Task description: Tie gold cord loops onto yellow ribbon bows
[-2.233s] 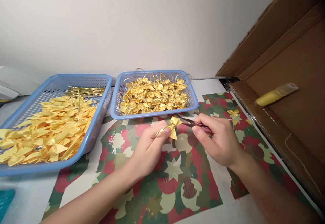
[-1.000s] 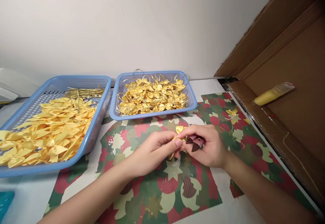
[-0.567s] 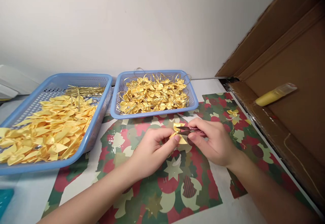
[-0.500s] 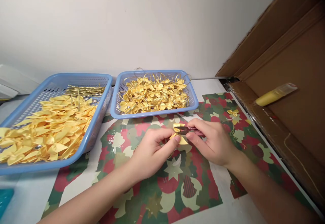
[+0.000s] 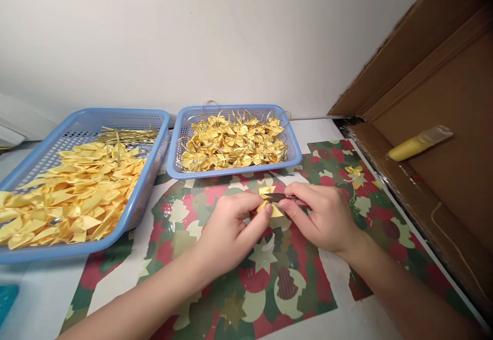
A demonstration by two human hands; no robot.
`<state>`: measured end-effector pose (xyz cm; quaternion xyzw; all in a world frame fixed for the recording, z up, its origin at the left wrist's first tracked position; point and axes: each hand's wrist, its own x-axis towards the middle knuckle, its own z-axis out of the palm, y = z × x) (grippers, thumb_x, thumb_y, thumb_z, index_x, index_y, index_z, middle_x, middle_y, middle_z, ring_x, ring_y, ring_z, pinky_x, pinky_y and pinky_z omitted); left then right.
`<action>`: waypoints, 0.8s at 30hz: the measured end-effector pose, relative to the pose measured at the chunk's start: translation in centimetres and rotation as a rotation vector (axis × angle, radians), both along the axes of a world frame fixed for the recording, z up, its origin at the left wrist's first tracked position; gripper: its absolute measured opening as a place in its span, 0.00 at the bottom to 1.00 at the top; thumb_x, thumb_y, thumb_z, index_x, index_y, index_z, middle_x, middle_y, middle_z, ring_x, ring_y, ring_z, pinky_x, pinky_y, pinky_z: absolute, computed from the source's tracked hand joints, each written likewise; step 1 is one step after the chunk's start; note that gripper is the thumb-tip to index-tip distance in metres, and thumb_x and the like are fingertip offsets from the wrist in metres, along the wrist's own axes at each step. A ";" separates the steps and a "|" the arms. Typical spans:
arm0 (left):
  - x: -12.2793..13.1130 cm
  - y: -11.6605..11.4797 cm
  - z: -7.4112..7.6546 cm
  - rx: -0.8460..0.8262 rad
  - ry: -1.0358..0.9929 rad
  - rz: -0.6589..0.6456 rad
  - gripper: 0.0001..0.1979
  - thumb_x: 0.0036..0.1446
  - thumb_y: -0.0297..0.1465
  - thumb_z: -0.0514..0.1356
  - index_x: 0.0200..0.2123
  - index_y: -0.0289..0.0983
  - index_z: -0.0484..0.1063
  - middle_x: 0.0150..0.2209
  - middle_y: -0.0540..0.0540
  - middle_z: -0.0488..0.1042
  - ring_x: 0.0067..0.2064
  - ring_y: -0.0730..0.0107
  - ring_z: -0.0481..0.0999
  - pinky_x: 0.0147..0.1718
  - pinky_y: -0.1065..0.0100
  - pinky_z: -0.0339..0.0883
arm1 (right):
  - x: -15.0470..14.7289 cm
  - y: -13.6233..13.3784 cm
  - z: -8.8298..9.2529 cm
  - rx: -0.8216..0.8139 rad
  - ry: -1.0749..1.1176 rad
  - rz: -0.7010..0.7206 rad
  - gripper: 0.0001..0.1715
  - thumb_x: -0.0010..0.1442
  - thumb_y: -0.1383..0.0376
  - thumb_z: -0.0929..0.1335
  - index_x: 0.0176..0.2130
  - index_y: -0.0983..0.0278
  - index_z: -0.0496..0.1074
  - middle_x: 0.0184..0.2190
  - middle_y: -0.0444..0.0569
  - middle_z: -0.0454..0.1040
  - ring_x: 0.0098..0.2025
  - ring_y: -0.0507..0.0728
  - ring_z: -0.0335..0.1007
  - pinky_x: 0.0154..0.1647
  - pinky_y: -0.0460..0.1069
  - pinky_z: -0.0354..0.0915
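Left hand [image 5: 231, 227] pinches a yellow bow [image 5: 268, 192] steady; right hand [image 5: 323, 216], at its 3 o'clock, clamps a dark pointed tool [image 5: 283, 196] against it.

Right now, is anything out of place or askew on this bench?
One yellow bow lies loose on the patterned paper near the cardboard, outside the nearby blue basket; nothing looks spilled or damaged.

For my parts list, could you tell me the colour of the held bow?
The bow is yellow, clearest in the head view.
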<state>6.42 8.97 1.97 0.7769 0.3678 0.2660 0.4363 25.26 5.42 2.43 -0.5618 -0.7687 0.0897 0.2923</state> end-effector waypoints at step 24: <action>0.1 0.2 -0.2 -0.039 0.056 0.011 0.19 0.63 0.33 0.50 0.19 0.37 0.56 0.18 0.53 0.56 0.22 0.75 0.55 0.23 0.71 0.49 | -0.1 0.1 -0.2 -0.100 0.052 -0.043 0.18 0.65 0.58 0.62 0.26 0.63 0.67 0.17 0.41 0.64 0.20 0.49 0.58 0.23 0.46 0.50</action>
